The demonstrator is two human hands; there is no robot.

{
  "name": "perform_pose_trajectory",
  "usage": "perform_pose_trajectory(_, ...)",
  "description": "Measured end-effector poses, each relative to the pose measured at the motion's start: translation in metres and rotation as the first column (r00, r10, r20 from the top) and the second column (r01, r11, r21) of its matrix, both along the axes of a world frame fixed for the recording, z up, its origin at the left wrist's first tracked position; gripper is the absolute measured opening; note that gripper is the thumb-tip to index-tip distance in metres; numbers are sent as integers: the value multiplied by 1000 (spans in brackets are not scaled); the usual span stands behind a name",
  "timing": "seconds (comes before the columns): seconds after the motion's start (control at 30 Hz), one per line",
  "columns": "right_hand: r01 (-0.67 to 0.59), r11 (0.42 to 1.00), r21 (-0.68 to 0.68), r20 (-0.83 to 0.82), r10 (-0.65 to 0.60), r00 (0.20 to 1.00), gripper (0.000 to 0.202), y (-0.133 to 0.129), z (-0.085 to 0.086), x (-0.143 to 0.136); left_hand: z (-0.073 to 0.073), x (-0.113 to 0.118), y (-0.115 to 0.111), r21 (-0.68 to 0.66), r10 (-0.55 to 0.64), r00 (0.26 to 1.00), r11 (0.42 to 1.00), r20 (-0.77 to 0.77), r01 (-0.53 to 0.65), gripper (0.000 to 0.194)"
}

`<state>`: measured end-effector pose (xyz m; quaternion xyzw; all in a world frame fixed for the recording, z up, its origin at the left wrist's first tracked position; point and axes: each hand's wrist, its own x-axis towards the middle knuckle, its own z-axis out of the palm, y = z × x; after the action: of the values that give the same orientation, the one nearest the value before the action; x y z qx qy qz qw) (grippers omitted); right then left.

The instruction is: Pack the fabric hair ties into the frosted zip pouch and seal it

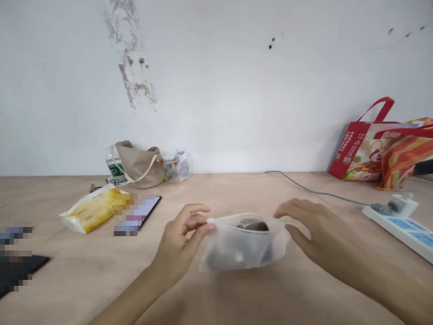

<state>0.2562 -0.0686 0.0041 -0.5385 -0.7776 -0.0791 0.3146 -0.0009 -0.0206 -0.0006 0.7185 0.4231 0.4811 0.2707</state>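
A frosted, see-through zip bag (241, 253) stands on the table in front of me, its top edge gaping. Inside lies something dark and brownish (257, 226), partly hidden by the cloudy plastic, so its kind is unclear. Thumb and fingers of my left hand (181, 239) pinch the bag's top left corner at the white zip slider (210, 221). At the opposite corner, my right hand (311, 228) is slightly blurred, with thumb and fingers apart around the bag's right end. Whether it touches the plastic there I cannot tell.
Left of the bag lie a phone (142, 214) and a yellow-and-white tissue pack (98, 208). A beige handbag (142, 164) and a small plastic bag (179, 167) stand by the wall. To the right are a power strip (402, 228), its grey cable (313, 191) and a red shopping bag (358, 151).
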Motion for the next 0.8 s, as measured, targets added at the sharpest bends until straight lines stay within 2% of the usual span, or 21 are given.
perform_pose_trajectory(0.1, -192, 981, 25, -17, 192, 981, 24, 1, 10, -35, 2, 9, -11, 27, -33, 993, 999, -110, 36, 16)
perform_pose_trajectory(0.2, -248, 969, -6, 61, 248, 967, 17, 5, 17, -69, 3, 12, -18, 45, -92, 985, 994, -147, 99, 14)
perform_pose_trajectory(0.27, -248, 969, -20, 153, 248, 957, 21, 10, 15, -78, 2, 10, -18, 35, -100, 983, 994, -154, 107, 13)
perform_pose_trajectory(0.33, -226, 974, -2, 229, 221, 948, 20, 14, 9, -71, 1, 3, -14, 22, -51, 990, 998, -134, 55, 13)
perform_pose_trajectory(0.4, -188, 982, 16, 277, 176, 945, 20, 18, 1, -51, -1, -7, -6, 36, 39, 996, 999, -83, -36, 16)
perform_pose_trajectory(0.5, -50, 999, 11, 296, 44, 954, 27, 18, -6, -16, -4, -24, 12, 87, 179, 984, 980, -19, -177, 22)
perform_pose_trajectory(0.57, 49, 999, -15, 260, -44, 965, 29, 12, -6, 0, -5, -34, 22, 126, 230, 973, 966, -21, -225, 23)
perform_pose_trajectory(0.63, 73, 992, -102, 180, -54, 982, 30, 4, -6, 5, -4, -40, 28, 167, 236, 968, 961, -84, -220, 22)
perform_pose_trajectory(0.7, -12, 965, -261, 39, 23, 999, 31, -3, -9, 4, -2, -41, 27, 245, 233, 948, 953, -215, -179, 22)
perform_pose_trajectory(0.77, -111, 919, -379, -125, 68, 990, 32, -6, -16, 3, -2, -36, 17, 394, 226, 906, 916, -358, -73, 24)
perform_pose_trajectory(0.8, -128, 905, -406, -185, 55, 981, 33, -5, -21, 3, -4, -30, 10, 479, 212, 884, 878, -417, 16, 28)
